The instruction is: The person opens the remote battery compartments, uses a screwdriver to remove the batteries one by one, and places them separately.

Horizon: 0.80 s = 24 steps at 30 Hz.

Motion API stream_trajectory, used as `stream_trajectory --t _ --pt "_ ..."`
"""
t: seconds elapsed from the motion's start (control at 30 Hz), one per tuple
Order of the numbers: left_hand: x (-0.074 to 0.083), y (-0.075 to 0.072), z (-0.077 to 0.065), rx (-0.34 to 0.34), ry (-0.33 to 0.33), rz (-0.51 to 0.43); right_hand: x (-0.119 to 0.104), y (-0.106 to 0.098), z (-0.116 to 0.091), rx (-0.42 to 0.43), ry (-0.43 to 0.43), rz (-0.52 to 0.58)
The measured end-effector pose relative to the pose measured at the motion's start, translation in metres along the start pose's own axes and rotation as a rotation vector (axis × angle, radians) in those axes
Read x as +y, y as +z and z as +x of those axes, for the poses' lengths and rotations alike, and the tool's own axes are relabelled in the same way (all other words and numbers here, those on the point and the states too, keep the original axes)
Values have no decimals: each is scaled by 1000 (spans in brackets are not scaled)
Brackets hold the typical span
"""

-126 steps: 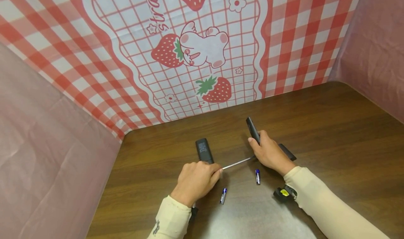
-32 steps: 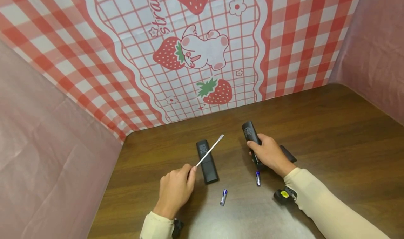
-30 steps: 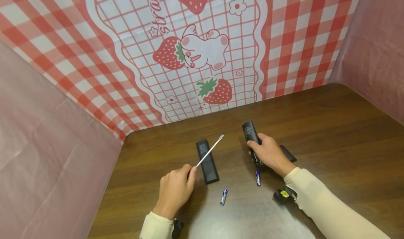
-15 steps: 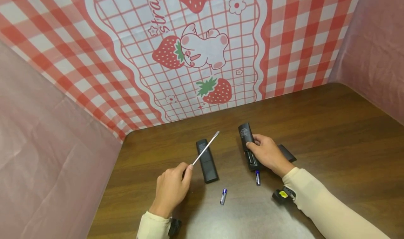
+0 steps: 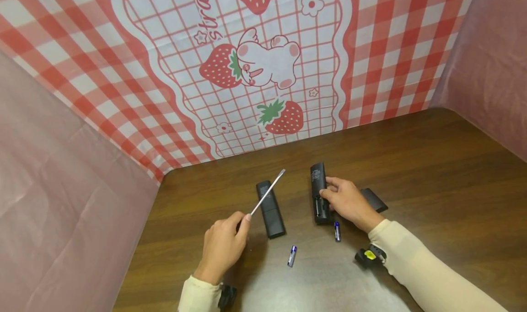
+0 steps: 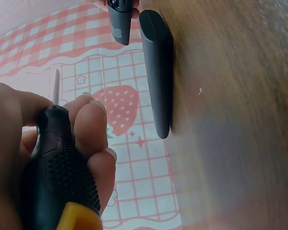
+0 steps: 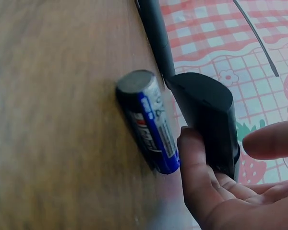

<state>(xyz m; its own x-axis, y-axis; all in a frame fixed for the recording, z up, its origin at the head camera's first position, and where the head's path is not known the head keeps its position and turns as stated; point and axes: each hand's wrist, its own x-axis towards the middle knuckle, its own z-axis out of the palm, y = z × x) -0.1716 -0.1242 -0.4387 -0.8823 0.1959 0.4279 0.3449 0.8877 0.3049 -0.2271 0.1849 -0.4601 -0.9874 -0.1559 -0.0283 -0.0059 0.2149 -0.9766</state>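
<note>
My left hand (image 5: 224,245) grips a flat-blade screwdriver (image 5: 267,192) by its black and yellow handle (image 6: 62,167), the shaft pointing away over a black remote control (image 5: 272,220) that lies on the table with its back cover on. In my right hand (image 5: 350,202) a second black remote (image 5: 318,179) is held by its side, back up, between thumb and fingers. Its battery compartment (image 5: 319,207) is uncovered and shows metal contacts. A blue and silver battery (image 7: 151,124) lies just beside this remote. Another such battery (image 5: 292,256) lies nearer the front.
A flat black piece (image 5: 373,200) lies behind my right wrist, partly hidden by the hand. The wooden table (image 5: 432,165) ends at a red checked cloth wall (image 5: 395,51) at the back. Pink cloth walls (image 5: 74,188) stand at both sides.
The screwdriver tip has drawn away from the right-hand remote, leftward with my left hand. My right hand has turned that remote back-up and lowered it leftward, bringing its battery compartment into sight.
</note>
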Motion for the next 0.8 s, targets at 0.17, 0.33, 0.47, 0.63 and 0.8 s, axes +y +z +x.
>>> stream_trajectory --t 0.17,0.33,0.47,0.63,0.8 --pt "0 -1 0 -14 -17 -15 0 0 0 -23 -10 -26" --pt "0 -2 0 -15 -47 -58 1 -1 0 -15 -13 -93" --pt "-1 -3 -1 -9 -59 -70 1 -1 0 -17 -9 -127" --pt "-2 -3 -2 -14 -73 -79 2 0 0 -10 -7 -148" --pt "-3 -2 -3 -22 -71 -77 4 2 1 -8 -7 -137"
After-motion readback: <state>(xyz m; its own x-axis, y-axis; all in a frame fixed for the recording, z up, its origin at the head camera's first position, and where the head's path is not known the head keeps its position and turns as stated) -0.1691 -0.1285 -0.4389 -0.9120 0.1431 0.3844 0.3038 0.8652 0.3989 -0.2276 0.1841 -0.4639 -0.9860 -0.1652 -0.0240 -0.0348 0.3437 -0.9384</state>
